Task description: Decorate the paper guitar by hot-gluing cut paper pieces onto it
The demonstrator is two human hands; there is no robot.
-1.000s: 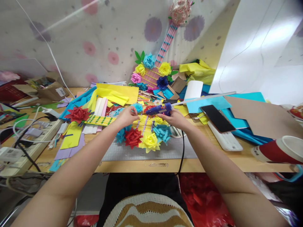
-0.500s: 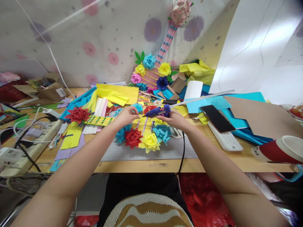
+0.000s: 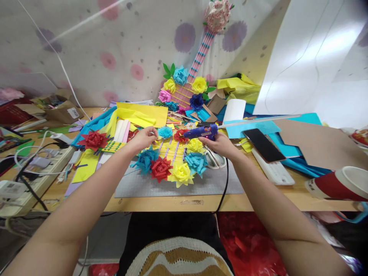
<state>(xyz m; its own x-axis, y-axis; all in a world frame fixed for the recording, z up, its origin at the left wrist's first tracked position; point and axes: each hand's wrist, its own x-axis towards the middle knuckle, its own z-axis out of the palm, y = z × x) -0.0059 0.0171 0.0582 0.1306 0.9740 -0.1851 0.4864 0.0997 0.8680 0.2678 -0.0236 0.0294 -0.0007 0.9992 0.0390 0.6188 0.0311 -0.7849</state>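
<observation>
A flower-trimmed yellow paper guitar (image 3: 171, 148) lies on the grey mat (image 3: 138, 186), its green-striped neck pointing left to a red paper flower (image 3: 93, 140). Above the left part of its body is my left hand (image 3: 146, 137), fingertips pressed together; anything between them is too small to make out. My right hand (image 3: 220, 145) grips a blue glue gun (image 3: 202, 132) over the body's right side, its nozzle pointing left near a red flower (image 3: 181, 135). A long clear glue stick (image 3: 258, 120) sticks out of the gun's rear.
Scissors (image 3: 215, 159) lie right of the guitar. A pink flowered guitar (image 3: 184, 92) leans on the back wall. To the right are a phone (image 3: 264, 145), a white box-like item (image 3: 273, 168) and a paper cup (image 3: 339, 182). Power strips (image 3: 43, 180) with cables sit left.
My hands have moved apart: the left one leftward, the right one rightward with the glue gun. More of the guitar's flowers and the scissors now show.
</observation>
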